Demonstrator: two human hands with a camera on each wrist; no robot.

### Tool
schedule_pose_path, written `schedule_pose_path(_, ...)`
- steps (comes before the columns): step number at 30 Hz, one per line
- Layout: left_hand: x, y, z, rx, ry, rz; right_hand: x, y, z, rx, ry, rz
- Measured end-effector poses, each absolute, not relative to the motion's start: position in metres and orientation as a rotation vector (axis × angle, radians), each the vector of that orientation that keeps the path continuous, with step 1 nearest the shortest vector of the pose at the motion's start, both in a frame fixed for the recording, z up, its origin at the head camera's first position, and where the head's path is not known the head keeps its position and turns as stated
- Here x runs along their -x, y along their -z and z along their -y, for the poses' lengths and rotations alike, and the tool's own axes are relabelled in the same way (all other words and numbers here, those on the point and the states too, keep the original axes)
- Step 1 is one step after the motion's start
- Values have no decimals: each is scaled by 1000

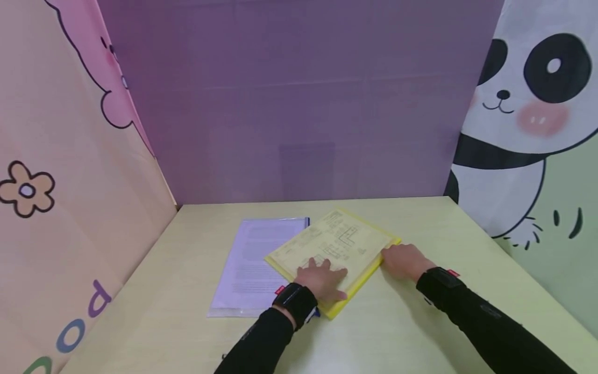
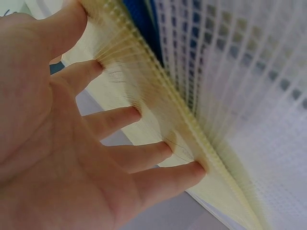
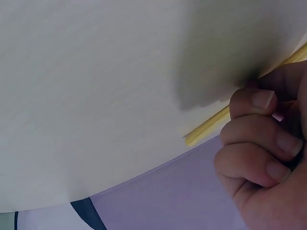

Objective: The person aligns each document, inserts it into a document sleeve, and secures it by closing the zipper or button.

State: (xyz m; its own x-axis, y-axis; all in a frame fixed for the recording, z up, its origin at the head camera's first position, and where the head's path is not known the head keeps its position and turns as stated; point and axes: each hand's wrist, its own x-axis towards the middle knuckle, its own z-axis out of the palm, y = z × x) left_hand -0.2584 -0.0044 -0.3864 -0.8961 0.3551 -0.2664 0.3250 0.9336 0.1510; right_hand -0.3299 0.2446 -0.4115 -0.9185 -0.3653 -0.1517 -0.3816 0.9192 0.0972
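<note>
Head view: a yellow mesh folder (image 1: 334,249), lying on the tabletop (image 1: 420,322) beside a clear folder (image 1: 252,265), is pressed flat by the spread left hand (image 1: 322,280) while its edge is pinched by the curled right hand (image 1: 404,261).

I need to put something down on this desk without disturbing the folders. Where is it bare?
Bare tabletop lies right of the yellow folder, out to the panda panel, and along the back strip below the purple wall. The near left corner, beside the clear folder, is also bare. The middle is crowded: both folders overlap there, with the left hand and right hand on the yellow one.
</note>
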Motion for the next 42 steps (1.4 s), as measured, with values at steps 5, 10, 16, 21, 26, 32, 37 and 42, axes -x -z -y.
schedule_pose_path(5,259,386,5,-493,-152,-2789,328,408,-242,634,-232,-2961)
schedule_pose_path(10,259,385,4,-490,-124,-2797,325,408,-240,641,-252,-2964)
schedule_pose_path(16,258,386,1,-461,-94,-2820,318,408,-225,685,-163,-2919)
schedule_pose_path(21,258,385,0,-449,-81,-2827,313,409,-218,717,-175,-2918)
schedule_pose_path(26,258,386,-1,-464,-64,-2827,310,409,-218,706,-167,-2921)
schedule_pose_path(32,260,390,-3,-485,-19,-2837,311,408,-219,745,-158,-2934)
schedule_pose_path(37,264,393,-3,-504,-36,-2838,316,409,-219,725,-183,-2948)
schedule_pose_path(42,268,392,-1,-504,-80,-2796,320,408,-215,704,-198,-2953)
